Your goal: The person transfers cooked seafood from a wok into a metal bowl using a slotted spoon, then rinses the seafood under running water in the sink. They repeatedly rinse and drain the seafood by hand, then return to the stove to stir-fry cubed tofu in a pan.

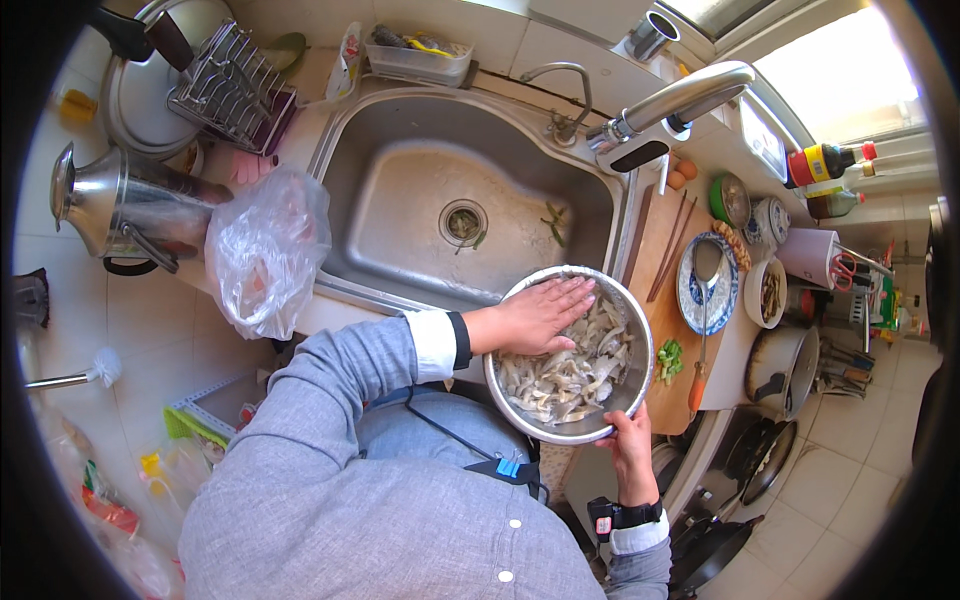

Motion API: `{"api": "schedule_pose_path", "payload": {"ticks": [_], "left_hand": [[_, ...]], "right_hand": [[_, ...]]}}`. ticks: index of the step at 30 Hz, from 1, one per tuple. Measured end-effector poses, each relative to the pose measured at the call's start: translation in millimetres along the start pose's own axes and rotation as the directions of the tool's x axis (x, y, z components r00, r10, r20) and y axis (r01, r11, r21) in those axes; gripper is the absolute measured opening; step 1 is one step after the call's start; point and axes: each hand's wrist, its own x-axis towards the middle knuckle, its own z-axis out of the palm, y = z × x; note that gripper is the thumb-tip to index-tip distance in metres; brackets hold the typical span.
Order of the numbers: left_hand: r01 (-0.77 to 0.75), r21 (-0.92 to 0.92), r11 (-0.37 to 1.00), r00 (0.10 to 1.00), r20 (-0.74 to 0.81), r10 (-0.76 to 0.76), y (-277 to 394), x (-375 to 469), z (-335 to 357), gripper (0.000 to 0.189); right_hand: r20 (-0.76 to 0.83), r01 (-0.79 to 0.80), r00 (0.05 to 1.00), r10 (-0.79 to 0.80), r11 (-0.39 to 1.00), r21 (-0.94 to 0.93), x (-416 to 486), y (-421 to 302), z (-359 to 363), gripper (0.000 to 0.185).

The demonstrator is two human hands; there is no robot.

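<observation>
A round metal bowl holds many pale grey, torn strips that look like oyster mushrooms. My left hand lies flat inside it, palm down, touching the strips near the far left of the rim. At the near right rim, my right hand grips the bowl with the thumb over the edge. The bowl is tilted and overlaps the near right corner of a steel sink. Some green scraps lie on the sink's floor and others in its drain.
On the right, a wooden cutting board carries chopsticks, a patterned plate with a ladle and chopped greens. A faucet reaches over the counter behind. To the left stand a plastic bag and a metal thermos flask.
</observation>
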Motion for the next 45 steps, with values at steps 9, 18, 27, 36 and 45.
{"api": "schedule_pose_path", "payload": {"ticks": [9, 18, 27, 36, 45], "left_hand": [[0.016, -0.004, 1.0, 1.0, -0.001, -0.016, -0.3, 0.3, 3.6, 0.068], [0.023, 0.0, 1.0, 0.999, -0.034, -0.023, 0.7, -0.2, 7.5, 0.067], [0.051, -0.041, 0.998, 0.998, 0.03, -0.05, -0.5, 2.3, 4.4, 0.066], [0.075, -0.055, 0.996, 0.997, 0.038, -0.073, -1.7, 0.2, 6.4, 0.067], [0.146, -0.056, 0.988, 0.988, 0.048, -0.144, 0.5, -1.4, 6.4, 0.07]], "right_hand": [[0.008, -0.012, 1.0, 0.012, 1.0, -0.003, -0.9, -4.5, -2.5, 0.041], [0.027, 0.0, 1.0, 0.002, 0.997, -0.08, -0.1, -9.6, -7.3, 0.039], [-0.009, -0.019, 1.0, 0.018, 0.991, -0.133, -0.1, -16.6, -7.2, 0.041], [0.007, -0.012, 1.0, 0.014, 0.987, -0.162, 2.1, -25.4, -5.6, 0.04], [-0.012, 0.022, 1.0, -0.024, 0.983, -0.183, 18.7, -35.3, -5.0, 0.04]]}}
